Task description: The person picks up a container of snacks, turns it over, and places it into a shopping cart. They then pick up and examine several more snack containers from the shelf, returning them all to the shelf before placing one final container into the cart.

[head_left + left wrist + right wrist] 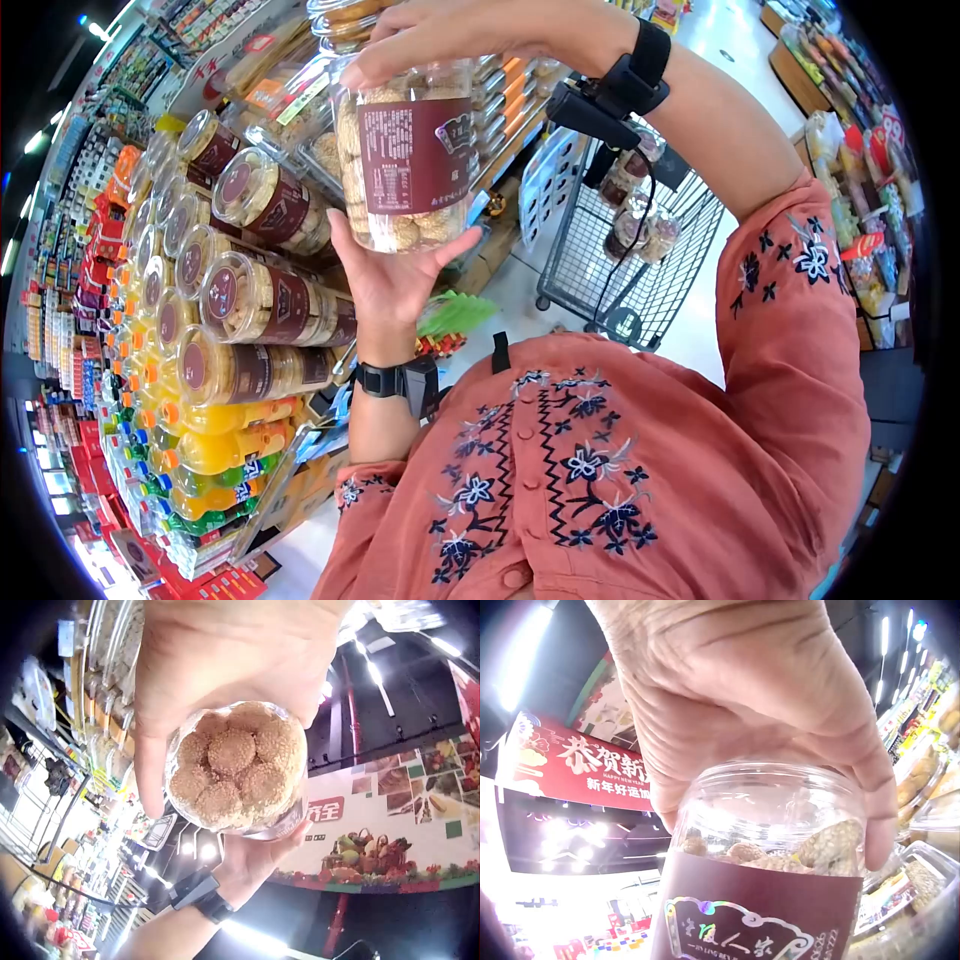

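A clear plastic jar (415,155) of round sesame-coated cookies with a maroon label stands upright between both hands. From below, my left hand (385,285) holds its base, thumb and a finger spread along opposite sides. The left wrist view shows the cookies (231,752) through the jar's bottom, with the left hand (232,660) beside it. My right hand (450,35) grips the jar's top from above. Close up in the right wrist view, that hand (757,697) spans the top, its fingers down the far side of the jar (769,840).
Similar jars (255,295) are stacked at the left, above bottles of orange drink (215,450). Packaged snacks (290,95) lie on the shelf behind. A wire shopping cart (620,270) with several jars inside stands to the right. Another goods display (850,190) lies beyond it.
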Available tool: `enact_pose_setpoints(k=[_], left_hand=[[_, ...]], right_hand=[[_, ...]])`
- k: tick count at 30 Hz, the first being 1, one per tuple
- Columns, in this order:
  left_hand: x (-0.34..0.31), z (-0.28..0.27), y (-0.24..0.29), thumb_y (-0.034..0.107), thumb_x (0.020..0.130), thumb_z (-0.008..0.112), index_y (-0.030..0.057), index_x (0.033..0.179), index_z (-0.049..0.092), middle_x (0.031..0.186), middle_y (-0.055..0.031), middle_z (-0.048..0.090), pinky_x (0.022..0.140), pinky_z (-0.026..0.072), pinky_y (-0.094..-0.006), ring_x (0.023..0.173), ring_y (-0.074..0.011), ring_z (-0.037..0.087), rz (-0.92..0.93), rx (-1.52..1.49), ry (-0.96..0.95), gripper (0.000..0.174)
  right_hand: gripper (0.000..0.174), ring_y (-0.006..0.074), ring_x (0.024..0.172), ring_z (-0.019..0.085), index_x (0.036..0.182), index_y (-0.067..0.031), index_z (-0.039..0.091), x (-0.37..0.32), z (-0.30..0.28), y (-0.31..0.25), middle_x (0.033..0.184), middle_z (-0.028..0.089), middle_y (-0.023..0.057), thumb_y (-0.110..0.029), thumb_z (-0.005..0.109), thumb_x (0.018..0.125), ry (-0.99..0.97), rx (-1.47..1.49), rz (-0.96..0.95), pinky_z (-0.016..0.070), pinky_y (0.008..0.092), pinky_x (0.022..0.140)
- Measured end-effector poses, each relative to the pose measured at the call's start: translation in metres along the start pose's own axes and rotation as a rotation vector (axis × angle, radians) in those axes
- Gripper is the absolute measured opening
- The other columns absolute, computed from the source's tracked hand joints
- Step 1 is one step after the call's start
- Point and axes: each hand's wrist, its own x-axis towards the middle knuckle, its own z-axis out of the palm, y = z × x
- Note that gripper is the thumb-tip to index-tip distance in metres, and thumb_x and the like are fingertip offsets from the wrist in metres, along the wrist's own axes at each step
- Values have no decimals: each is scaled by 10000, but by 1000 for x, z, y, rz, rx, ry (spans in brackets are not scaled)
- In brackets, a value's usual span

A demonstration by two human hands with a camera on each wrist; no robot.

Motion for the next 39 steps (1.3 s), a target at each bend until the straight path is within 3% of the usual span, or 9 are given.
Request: enact_pose_setpoints(k=[3, 6, 13, 18, 22, 28, 33, 36, 39], left_hand=[[-7, -3, 2, 698, 943, 558, 115, 1593, 295, 1636, -140, 328, 1090, 397, -730, 1463, -430, 357, 112, 87, 98, 912], [-13, -3, 2, 669, 940, 594, 143, 1582, 326, 1579, -126, 422, 1082, 452, -669, 1420, -361, 441, 177, 228, 96, 872], [-14, -10, 10, 639, 931, 609, 124, 1553, 361, 1545, -137, 455, 921, 580, -593, 1353, -383, 508, 128, 195, 78, 845], [-14, -12, 11, 654, 916, 605, 126, 1553, 357, 1522, -175, 464, 870, 593, -574, 1306, -460, 513, 114, 139, 110, 864], [-14, -15, 14, 661, 911, 603, 126, 1550, 359, 1508, -195, 468, 841, 595, -542, 1289, -527, 493, 87, 96, 95, 868], [-15, -6, 17, 690, 925, 528, 130, 1543, 376, 1488, -194, 486, 732, 574, -474, 1268, -537, 503, 3, 8, 55, 848], [-15, -17, 20, 710, 934, 471, 109, 1543, 385, 1454, -297, 475, 668, 559, -448, 1189, -526, 577, -46, -47, 29, 860], [-14, -25, 21, 763, 929, 438, 113, 1565, 353, 1473, -322, 466, 687, 585, -481, 1147, -529, 615, -102, -135, -21, 914], [-17, -30, 20, 801, 925, 410, 108, 1584, 314, 1476, -363, 446, 691, 604, -495, 1143, -531, 624, -125, -177, -35, 961]], right_hand=[[827, 352, 1399, 483, 1454, -90, 589, 0, 1, 15, 1516, 514, 237, -703, 625, 901, -50, 168, -122, 357, 436, 1174], [755, 350, 1389, 494, 1427, -116, 625, -2, 1, 11, 1507, 543, 184, -683, 607, 930, -123, 245, -8, 373, 449, 1163], [848, 363, 1356, 522, 1471, -107, 574, 1, -2, 3, 1503, 542, 188, -736, 589, 902, -234, 185, 128, 551, 463, 955], [898, 392, 1308, 560, 1447, -97, 592, -16, -4, -5, 1512, 514, 228, -786, 575, 872, -203, 112, 33, 583, 461, 897], [894, 385, 1313, 556, 1442, -105, 599, 7, 6, 7, 1497, 534, 212, -785, 587, 862, -239, 75, 67, 534, 452, 982], [964, 350, 1369, 515, 1490, -91, 545, -11, -4, -9, 1552, 479, 212, -810, 574, 848, -251, 134, 53, 423, 451, 1123], [1139, 386, 1469, 397, 1575, -59, 400, 13, 11, 22, 1606, 389, 244, -846, 618, 781, -45, 33, -70, 348, 484, 1192], [1172, 409, 1495, 350, 1576, -60, 397, 8, 8, 18, 1611, 366, 261, -864, 627, 755, -78, 40, 38, 326, 501, 1207], [1125, 417, 1465, 395, 1537, -78, 476, 5, 9, 15, 1593, 398, 260, -876, 614, 756, -79, 54, 66, 359, 510, 1183]])
